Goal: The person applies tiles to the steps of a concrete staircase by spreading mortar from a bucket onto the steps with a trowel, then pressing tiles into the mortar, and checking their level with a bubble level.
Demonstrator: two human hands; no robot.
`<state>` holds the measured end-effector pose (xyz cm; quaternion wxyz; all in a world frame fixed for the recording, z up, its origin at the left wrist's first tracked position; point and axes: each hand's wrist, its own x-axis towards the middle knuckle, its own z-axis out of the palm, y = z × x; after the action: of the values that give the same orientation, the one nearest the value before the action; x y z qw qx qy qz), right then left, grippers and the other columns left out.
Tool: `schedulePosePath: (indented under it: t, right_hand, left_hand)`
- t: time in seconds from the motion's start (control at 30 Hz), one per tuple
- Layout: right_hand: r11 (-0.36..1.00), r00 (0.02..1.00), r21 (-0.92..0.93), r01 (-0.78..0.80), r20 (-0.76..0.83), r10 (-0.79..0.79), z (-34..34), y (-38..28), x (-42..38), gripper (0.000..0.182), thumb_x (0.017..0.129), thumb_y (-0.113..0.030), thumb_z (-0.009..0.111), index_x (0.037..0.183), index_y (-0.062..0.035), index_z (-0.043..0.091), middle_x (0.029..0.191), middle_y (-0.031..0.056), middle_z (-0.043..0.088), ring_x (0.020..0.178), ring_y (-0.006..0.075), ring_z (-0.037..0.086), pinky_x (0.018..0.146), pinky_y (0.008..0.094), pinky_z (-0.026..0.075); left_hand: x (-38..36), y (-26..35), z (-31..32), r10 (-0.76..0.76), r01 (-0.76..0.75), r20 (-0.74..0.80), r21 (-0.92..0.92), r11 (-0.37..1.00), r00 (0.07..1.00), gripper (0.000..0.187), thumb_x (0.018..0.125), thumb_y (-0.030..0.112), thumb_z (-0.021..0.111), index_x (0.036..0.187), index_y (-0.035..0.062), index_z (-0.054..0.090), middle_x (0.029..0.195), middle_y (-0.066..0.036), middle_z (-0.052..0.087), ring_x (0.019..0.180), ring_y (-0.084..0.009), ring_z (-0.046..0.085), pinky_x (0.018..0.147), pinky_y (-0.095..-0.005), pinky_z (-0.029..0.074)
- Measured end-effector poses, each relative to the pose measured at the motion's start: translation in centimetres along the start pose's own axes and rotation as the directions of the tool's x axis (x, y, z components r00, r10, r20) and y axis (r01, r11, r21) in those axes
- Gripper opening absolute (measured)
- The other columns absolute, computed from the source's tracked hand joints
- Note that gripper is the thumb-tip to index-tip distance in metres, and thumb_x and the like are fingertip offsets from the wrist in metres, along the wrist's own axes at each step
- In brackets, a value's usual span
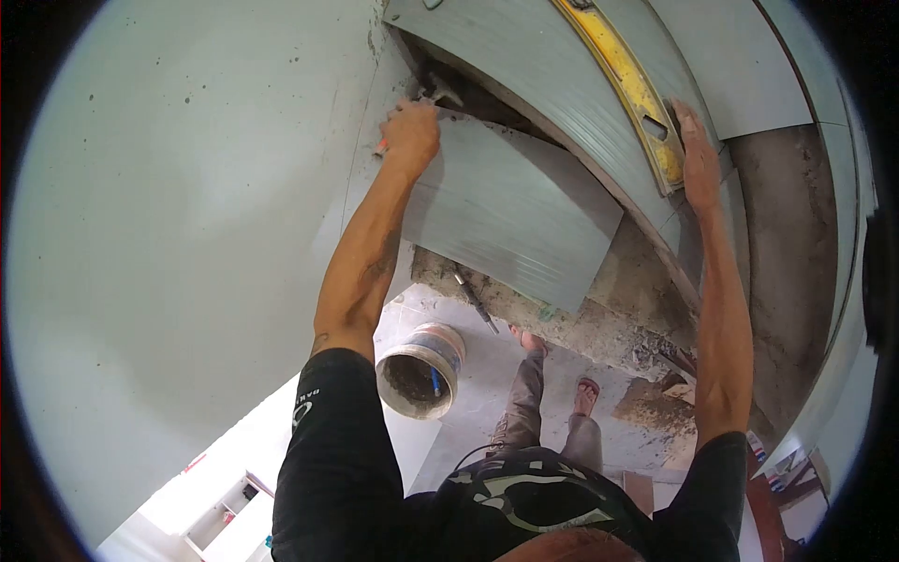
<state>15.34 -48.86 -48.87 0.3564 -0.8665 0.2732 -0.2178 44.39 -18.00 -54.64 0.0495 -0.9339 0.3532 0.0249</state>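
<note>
- Tile [510, 206], grey and faintly streaked, lies aslant across the middle of the frame on a rough concrete step [646, 267], its lower edge near the step's front.
- Left hand [412, 136], upper centre, is at the tile's upper left corner, its fingers curled. An orange bit [381, 147] shows beside them; whether they are clamped on a handle or on the tile edge, I cannot tell.
- Right hand [699, 164], upper right, has its fingers stretched out and close together, grasping nothing that shows. It lies just beside the lower end of a yellow level [623, 80], well apart from the tile, probably to prop the leaning body.
- Level lies lengthwise on the tiled upper step [524, 56], perhaps because that gives it a firm, flat rest within reach.
- Between the tile's upper edge and the upper step is a dark gap [496, 108]; the left hand is by its left end, likely because the tile's corner can be reached there.
- Thin metal rod [476, 302] slants over the step's front edge below the tile.
- Bucket [448, 348], lower centre left, stands tilted in view on the floor [482, 398], with something blue inside.
</note>
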Motion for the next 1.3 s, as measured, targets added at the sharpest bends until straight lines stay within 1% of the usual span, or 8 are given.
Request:
schedulePosePath:
  t: [0.4,0.47,0.57,0.63,0.67,0.73,0.87,1.3]
  right_hand:
    - [0.998,0.998,0.043,0.050,0.044,-0.052,-0.2,-0.1,0.0,0.056,0.104,-0.039,0.028,0.141,-0.0017,0.047,0.146,0.0145,0.046,0.140,0.0249,0.035,0.116,0.0352,0.022]
    - [0.997,0.997,0.065,0.040,0.064,-0.044,-0.1,-0.4,-0.1,0.057,0.104,-0.040,0.028,0.141,-0.0012,0.046,0.146,0.0150,0.045,0.140,0.0255,0.035,0.116,0.0357,0.022]
    - [0.998,0.997,0.068,0.004,0.071,-0.008,0.0,-1.1,0.0,0.058,0.104,-0.040,0.027,0.142,-0.0005,0.046,0.147,0.0158,0.044,0.140,0.0263,0.034,0.116,0.0364,0.021]
    - [0.998,0.997,0.060,-0.005,0.076,0.000,-0.2,-1.3,0.0,0.059,0.104,-0.041,0.027,0.142,0.0000,0.045,0.147,0.0163,0.043,0.140,0.0269,0.034,0.116,0.0369,0.021]
    - [0.998,0.997,0.061,-0.011,0.079,0.006,-0.2,-1.3,-0.1,0.059,0.104,-0.041,0.026,0.142,0.0003,0.045,0.147,0.0166,0.043,0.140,0.0272,0.034,0.116,0.0372,0.021]
    - [0.997,0.996,0.067,-0.023,0.083,0.017,-0.1,-1.4,0.0,0.060,0.104,-0.042,0.026,0.142,0.0008,0.044,0.148,0.0171,0.042,0.141,0.0278,0.034,0.117,0.0377,0.021]
    - [0.996,0.995,0.084,-0.043,0.089,0.036,0.0,-1.7,0.0,0.061,0.104,-0.043,0.025,0.142,0.0018,0.043,0.149,0.0181,0.040,0.141,0.0289,0.033,0.117,0.0387,0.020]
    - [0.999,0.995,0.024,-0.039,0.095,0.037,0.2,-2.1,0.1,0.065,0.103,-0.046,0.023,0.143,0.0010,0.042,0.149,0.0177,0.041,0.142,0.0288,0.032,0.117,0.0393,0.020]
  left_hand:
    - [-0.2,0.9,1.2,-0.389,0.376,0.027,-0.329,0.866,0.921,0.045,0.082,0.009,0.059,0.126,0.0032,0.051,0.112,-0.032,0.055,0.103,-0.0465,0.057,0.091,-0.0507,0.047]
    - [1.1,0.9,4.1,-0.179,0.230,0.154,-0.448,0.864,0.972,0.049,0.080,0.008,0.059,0.128,0.0009,0.049,0.104,-0.030,0.062,0.106,-0.0439,0.057,0.091,-0.0463,0.047]
    - [0.3,4.6,4.2,-0.336,0.427,0.264,-0.555,0.714,0.904,0.022,0.079,0.012,0.061,0.098,0.0006,0.064,0.099,-0.028,0.065,0.100,-0.0397,0.064,0.085,-0.0451,0.051]
    - [-0.4,6.8,5.5,-0.399,0.500,0.416,-0.856,0.132,0.817,0.027,0.082,0.011,0.058,0.107,-0.0019,0.060,0.099,-0.026,0.066,0.098,-0.0442,0.063,0.087,-0.0449,0.049]
    - [-0.7,8.0,5.6,-0.406,0.498,0.418,-0.860,0.113,0.813,0.027,0.082,0.011,0.058,0.107,-0.0019,0.060,0.099,-0.026,0.066,0.098,-0.0442,0.063,0.087,-0.0449,0.049]
    - [-1.1,9.9,4.4,-0.558,0.254,0.024,-0.906,0.339,0.829,0.033,0.086,0.010,0.054,0.116,-0.0024,0.055,0.099,-0.030,0.065,0.097,-0.0470,0.062,0.087,-0.0489,0.048]
    - [0.5,10.6,4.7,-0.571,0.284,0.142,-0.944,0.168,0.809,0.038,0.087,0.010,0.053,0.123,-0.0011,0.050,0.102,-0.031,0.063,0.099,-0.0483,0.060,0.087,-0.0512,0.047]
    - [0.6,8.6,6.4,-0.613,0.385,0.227,-0.913,0.137,0.757,0.039,0.087,0.011,0.054,0.123,-0.0037,0.050,0.109,-0.030,0.062,0.105,-0.0472,0.059,0.091,-0.0494,0.046]
